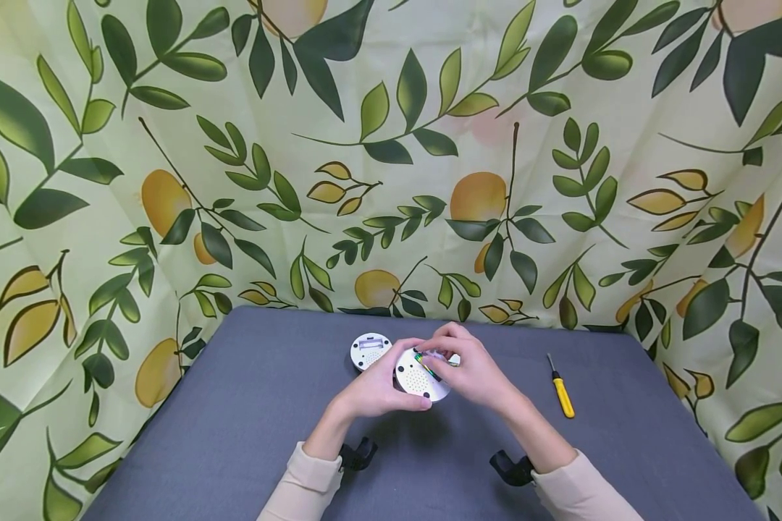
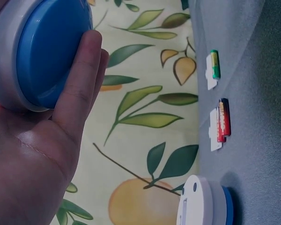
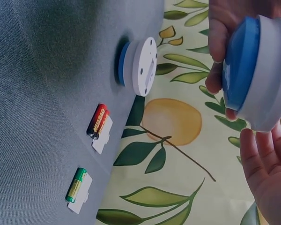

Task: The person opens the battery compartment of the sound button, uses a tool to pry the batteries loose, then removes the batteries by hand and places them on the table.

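Note:
My left hand [image 1: 381,383] grips a round white push-button device [image 1: 412,378] above the table, its underside with speaker holes and dark feet facing up. The fingers lie along its blue dome [image 2: 51,51], seen in the left wrist view. At the battery slot, my right hand [image 1: 474,367] has thumb and fingertips pinching a green-and-dark battery [image 1: 428,365], partly hidden by the fingers. Other fingers of this hand reach the white rim in the right wrist view. A second such device [image 1: 368,350] lies underside up on the table, its battery slot uncovered.
A screwdriver [image 1: 563,394] with a yellow handle lies to the right on the grey table [image 1: 247,420]. Behind the hands, red-and-black batteries [image 3: 99,121] and a green battery [image 3: 77,185] lie by small white tabbed covers [image 3: 83,194]. A leaf-patterned cloth hangs behind the table.

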Demonstrator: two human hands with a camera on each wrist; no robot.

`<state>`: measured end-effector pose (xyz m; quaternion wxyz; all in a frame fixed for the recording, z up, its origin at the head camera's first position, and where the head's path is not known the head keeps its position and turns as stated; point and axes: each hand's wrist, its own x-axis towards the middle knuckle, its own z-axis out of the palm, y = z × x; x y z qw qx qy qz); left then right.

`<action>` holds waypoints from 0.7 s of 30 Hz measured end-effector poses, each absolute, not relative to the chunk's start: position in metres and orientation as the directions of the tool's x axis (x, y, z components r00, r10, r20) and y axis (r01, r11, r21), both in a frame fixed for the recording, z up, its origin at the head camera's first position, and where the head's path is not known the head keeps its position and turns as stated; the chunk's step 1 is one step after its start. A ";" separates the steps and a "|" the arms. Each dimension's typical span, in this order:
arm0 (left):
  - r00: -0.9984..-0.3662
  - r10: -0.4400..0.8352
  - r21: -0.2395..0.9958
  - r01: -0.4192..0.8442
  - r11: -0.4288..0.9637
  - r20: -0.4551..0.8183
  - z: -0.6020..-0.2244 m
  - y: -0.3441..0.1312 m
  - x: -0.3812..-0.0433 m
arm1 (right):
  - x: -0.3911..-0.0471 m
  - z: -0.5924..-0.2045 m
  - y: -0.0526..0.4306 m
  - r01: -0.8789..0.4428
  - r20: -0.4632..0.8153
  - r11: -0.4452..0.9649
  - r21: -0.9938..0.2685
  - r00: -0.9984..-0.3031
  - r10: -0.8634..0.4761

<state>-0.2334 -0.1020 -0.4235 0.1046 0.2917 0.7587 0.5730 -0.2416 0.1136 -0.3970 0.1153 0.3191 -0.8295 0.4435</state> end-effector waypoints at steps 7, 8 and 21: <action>-0.800 0.570 0.932 0.328 0.157 0.186 -0.423 -0.101 -0.233 | -0.242 -0.399 0.111 -0.650 0.483 0.450 -0.613 -0.759 -0.437; -0.800 0.571 0.932 0.327 0.155 0.186 -0.423 -0.101 -0.233 | -0.241 -0.399 0.112 -0.650 0.484 0.452 -0.611 -0.758 -0.437; -0.813 0.558 0.924 0.325 0.202 0.164 -0.424 -0.102 -0.233 | -0.236 -0.394 0.119 -0.612 0.464 0.427 -0.666 -0.788 -0.405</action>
